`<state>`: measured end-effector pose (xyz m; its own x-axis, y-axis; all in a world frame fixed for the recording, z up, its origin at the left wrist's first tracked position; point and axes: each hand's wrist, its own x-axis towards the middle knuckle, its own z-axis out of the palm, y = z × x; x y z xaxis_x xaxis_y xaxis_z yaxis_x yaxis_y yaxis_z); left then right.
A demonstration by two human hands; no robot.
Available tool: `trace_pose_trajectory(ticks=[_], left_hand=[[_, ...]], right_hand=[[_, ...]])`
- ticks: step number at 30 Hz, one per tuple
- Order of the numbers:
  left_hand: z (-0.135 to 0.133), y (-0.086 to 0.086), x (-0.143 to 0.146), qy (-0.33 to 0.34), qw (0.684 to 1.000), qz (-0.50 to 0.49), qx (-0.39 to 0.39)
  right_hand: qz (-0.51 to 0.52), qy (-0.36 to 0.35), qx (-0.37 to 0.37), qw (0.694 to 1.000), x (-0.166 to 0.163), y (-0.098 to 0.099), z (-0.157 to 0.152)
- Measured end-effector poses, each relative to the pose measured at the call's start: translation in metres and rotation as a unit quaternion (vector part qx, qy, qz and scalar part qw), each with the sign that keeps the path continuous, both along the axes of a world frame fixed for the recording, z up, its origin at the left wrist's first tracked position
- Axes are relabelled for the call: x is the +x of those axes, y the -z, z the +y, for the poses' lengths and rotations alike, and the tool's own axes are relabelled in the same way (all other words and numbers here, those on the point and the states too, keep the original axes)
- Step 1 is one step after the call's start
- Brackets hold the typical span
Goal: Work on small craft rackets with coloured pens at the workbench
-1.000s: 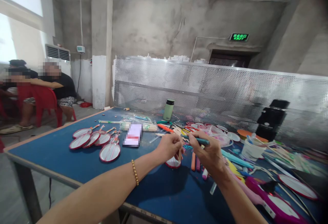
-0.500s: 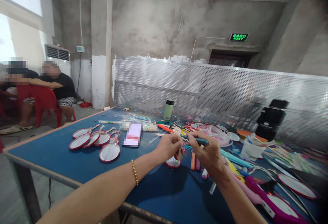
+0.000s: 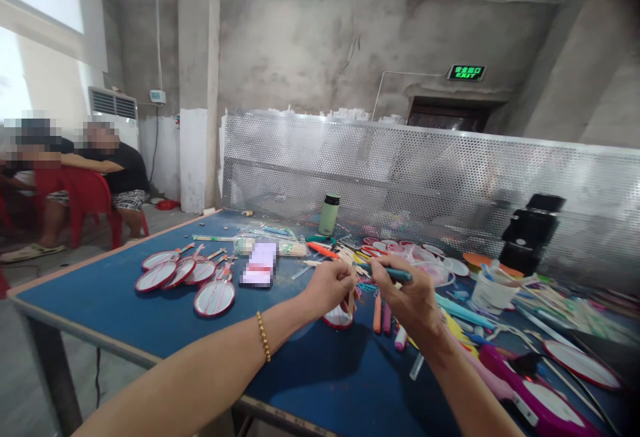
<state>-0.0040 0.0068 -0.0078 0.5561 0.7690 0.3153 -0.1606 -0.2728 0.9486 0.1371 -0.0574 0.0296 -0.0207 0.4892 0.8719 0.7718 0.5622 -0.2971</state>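
Note:
My left hand (image 3: 327, 285) is closed around the stick handle of a small round red-rimmed paddle (image 3: 338, 317), which hangs just above the blue table (image 3: 120, 310). My right hand (image 3: 407, 297) is closed on a teal pen (image 3: 395, 273), its tip close to the left hand's fingers. Both hands meet over the middle of the table. A gold bead bracelet (image 3: 263, 336) sits on my left wrist. Loose marker pens (image 3: 381, 316) lie on the table right under my right hand.
Several finished red-rimmed paddles (image 3: 186, 276) lie at the left. A green bottle (image 3: 329, 214) stands before a perforated metal screen (image 3: 450, 177). A white cup (image 3: 493, 289), a black box (image 3: 530, 234) and purple paddles (image 3: 540, 400) crowd the right. People sit on red chairs (image 3: 83, 194) far left.
My right hand with the teal pen has shifted slightly right and up. The left hand and the paddle have stayed in place.

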Motion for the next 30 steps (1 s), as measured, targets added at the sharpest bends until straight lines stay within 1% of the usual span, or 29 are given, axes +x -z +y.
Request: trace_pose_trajectory(ticks=[30], left_hand=[[0.0003, -0.0002, 0.0002, -0.001, 1.0, -0.001, -0.009]], right_hand=[[0.0, -0.002, 0.003, 1.0, 0.0008, 0.0002, 0.0008]])
